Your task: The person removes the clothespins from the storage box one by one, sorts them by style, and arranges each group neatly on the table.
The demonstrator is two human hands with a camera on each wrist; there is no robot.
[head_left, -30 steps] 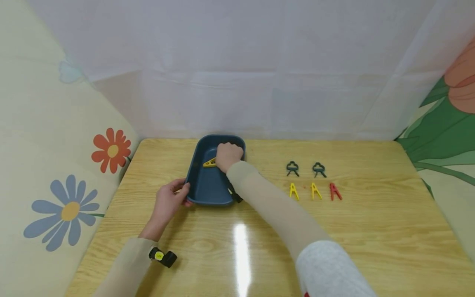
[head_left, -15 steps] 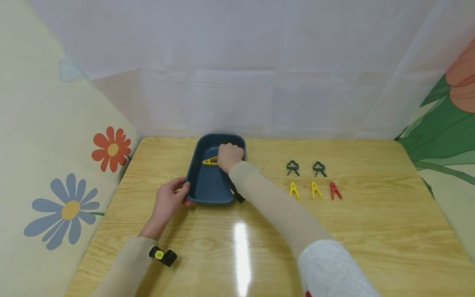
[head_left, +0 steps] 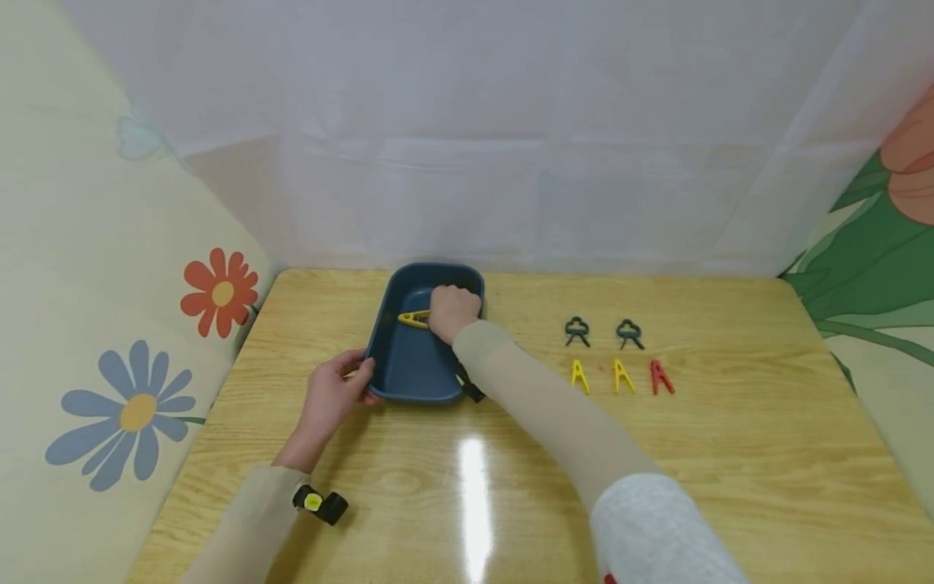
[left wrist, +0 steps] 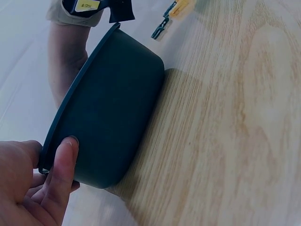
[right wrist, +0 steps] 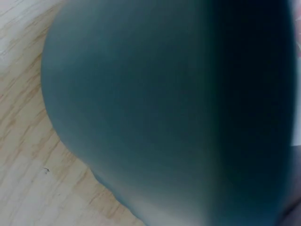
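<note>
A dark blue plastic tray [head_left: 412, 377] stands at the back left of the table. My left hand [head_left: 339, 389] pinches its near left corner; in the left wrist view one finger presses the outer wall. My right hand [head_left: 454, 312] reaches down inside the tray near its right wall, knuckles up, fingers hidden beneath. A yellow spring clip [head_left: 413, 319] lies against that hand, its spread end right at the knuckles; I cannot tell whether the fingers hold it. In the right wrist view, the tray's wall [right wrist: 131, 108] fills most of the picture.
Right of the tray, two dark green clips [head_left: 576, 331] lie in a row. Nearer me are two yellow clips [head_left: 623, 376] and a red clip [head_left: 661, 377]. A white sheet [head_left: 438, 146] hangs behind the wooden table [head_left: 730, 454]; flowered cloths [head_left: 109, 284] flank it.
My right hand has shifted slightly right and toward me inside the tray. More of the yellow clip shows, and it lies more level. My left hand stays at the tray's corner.
</note>
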